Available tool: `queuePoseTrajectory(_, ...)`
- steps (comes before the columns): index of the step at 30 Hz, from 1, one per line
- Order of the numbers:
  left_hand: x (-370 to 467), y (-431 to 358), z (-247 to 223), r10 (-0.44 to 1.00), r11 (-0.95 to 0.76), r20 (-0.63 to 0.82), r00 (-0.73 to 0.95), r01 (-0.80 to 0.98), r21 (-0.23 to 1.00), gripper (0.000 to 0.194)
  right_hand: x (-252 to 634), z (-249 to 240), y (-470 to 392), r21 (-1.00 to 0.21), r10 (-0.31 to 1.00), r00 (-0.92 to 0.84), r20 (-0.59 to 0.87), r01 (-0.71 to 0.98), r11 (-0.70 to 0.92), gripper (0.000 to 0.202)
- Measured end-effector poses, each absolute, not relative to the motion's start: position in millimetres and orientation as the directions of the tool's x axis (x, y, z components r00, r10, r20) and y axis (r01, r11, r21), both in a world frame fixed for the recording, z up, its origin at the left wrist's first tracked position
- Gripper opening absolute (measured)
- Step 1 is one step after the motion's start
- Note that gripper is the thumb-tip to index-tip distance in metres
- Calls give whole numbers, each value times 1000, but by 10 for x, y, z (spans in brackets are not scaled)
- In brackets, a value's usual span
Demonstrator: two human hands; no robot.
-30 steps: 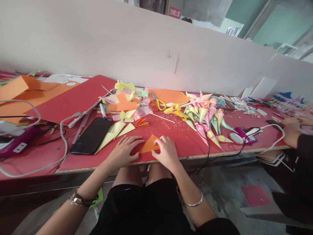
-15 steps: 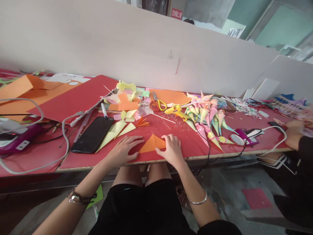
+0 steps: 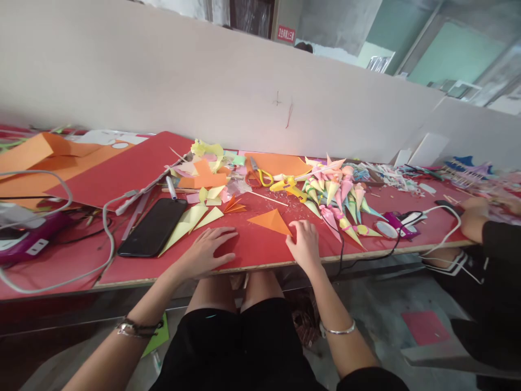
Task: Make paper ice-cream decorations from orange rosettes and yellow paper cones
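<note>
A folded orange paper triangle (image 3: pixel 271 221) lies on the red tabletop just in front of me. My right hand (image 3: pixel 305 244) has its thumb and curled fingers at the triangle's right corner, closed on it. To the left, my left hand (image 3: pixel 209 248) rests on the table near the front edge with its fingers spread and nothing in them. Folded pale yellow papers (image 3: pixel 187 225) lie beyond my left fingers. A small folded orange paper piece (image 3: pixel 234 205) sits behind the triangle.
A black phone (image 3: pixel 152 228) lies left. Scissors (image 3: pixel 258 172), a yellow glue gun (image 3: pixel 288 187) and a pile of coloured paper cones (image 3: pixel 336 187) stand behind. Purple power strips (image 3: pixel 401 225) and cables lie at both sides. Another person's arm (image 3: pixel 472 217) is at far right.
The orange triangle has turned and shifted right and away from the table edge, its corner at my right hand. My right hand moved right. My left hand stayed nearly in place.
</note>
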State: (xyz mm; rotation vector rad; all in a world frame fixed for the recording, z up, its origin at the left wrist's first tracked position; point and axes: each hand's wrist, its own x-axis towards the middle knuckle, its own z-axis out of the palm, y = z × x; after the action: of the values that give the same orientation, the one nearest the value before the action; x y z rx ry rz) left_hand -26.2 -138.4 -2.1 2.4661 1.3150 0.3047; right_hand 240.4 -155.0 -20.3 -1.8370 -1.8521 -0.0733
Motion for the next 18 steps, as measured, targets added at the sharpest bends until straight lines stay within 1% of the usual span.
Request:
queuePoseTrajectory(3, -148, -1407, -69, 876, -470, 86, 475, 798, 378, 52, 2278, -229, -1524, -364, 926, 11, 377, 921, 137, 34)
queuePoseTrajectory(6, -28, -1429, -142, 900, -435, 135, 415, 829, 351, 55, 2167, -250, -1470, -371, 929, 41, 369, 922, 106, 50)
queuePoseTrajectory(8, 49, -1450, -184, 901, -434, 183, 394, 836, 337, 56, 2115, -258, -1425, -398, 929, 72, 363, 914, 84, 53)
queuePoseTrajectory(12, 165, -1500, -210, 894, -427, 286, 344, 849, 311, 53, 2069, -273, -1348, -513, 945, 134, 299, 857, 41, 43)
queuePoseTrajectory(15, 196, -1520, -204, 901, -421, 283, 330, 822, 383, 57, 2074, -274, -1325, -586, 957, 150, 248, 810, 25, 33)
queuePoseTrajectory(18, 195, -1522, -206, 909, -413, 264, 321, 776, 477, 62, 2072, -251, -1340, -619, 959, 146, 243, 784, 37, 18)
